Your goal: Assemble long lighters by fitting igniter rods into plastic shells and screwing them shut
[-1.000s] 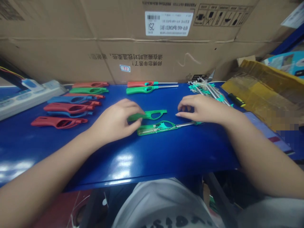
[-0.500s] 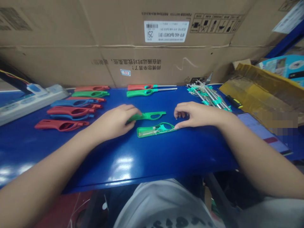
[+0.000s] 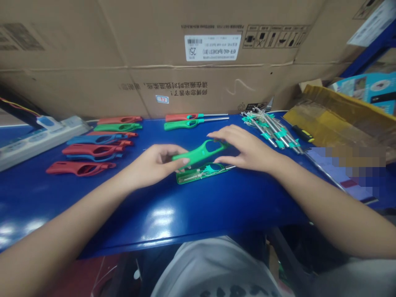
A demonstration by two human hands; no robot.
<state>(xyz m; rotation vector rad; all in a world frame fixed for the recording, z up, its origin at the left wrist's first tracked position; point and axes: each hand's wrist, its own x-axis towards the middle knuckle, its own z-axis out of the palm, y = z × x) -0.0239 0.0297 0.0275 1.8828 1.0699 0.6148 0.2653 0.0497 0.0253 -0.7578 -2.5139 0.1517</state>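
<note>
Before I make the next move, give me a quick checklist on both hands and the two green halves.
1. Upper green half held by the left hand: ok, between thumb and fingers.
2. Right hand touching that half's far end: cannot tell.
3. Lower green half lying open side up on the blue table: ok.
4. Halves closed together: not ok, parts in the lower one are exposed.
5. Metal tube fully seated: cannot tell, the right hand hides some of it.
</note>
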